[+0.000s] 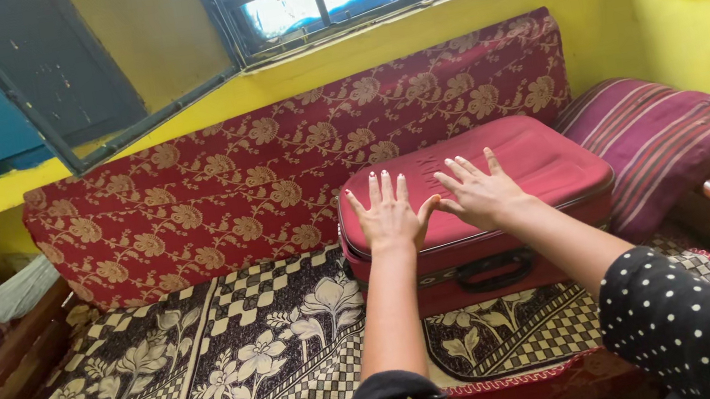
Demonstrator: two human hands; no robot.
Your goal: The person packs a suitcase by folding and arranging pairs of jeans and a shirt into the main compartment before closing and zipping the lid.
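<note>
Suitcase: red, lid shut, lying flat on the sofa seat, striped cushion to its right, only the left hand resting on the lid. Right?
Not quite. The head view shows both hands flat on the suitcase lid: left hand and right hand, fingers spread. The rest holds.

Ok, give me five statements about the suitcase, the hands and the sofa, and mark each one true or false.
1. Both hands lie flat, fingers spread, on the lid of the red suitcase. True: the left hand and the right hand rest side by side on it.
2. The suitcase stands open. False: its lid is shut.
3. A striped purple cushion sits to the right of the suitcase. True.
4. The black handle is on the side facing the window. False: it is on the front side, facing the person.
5. The suitcase rests on the floor. False: it lies on the sofa seat cover, patterned with flowers and checks.
</note>
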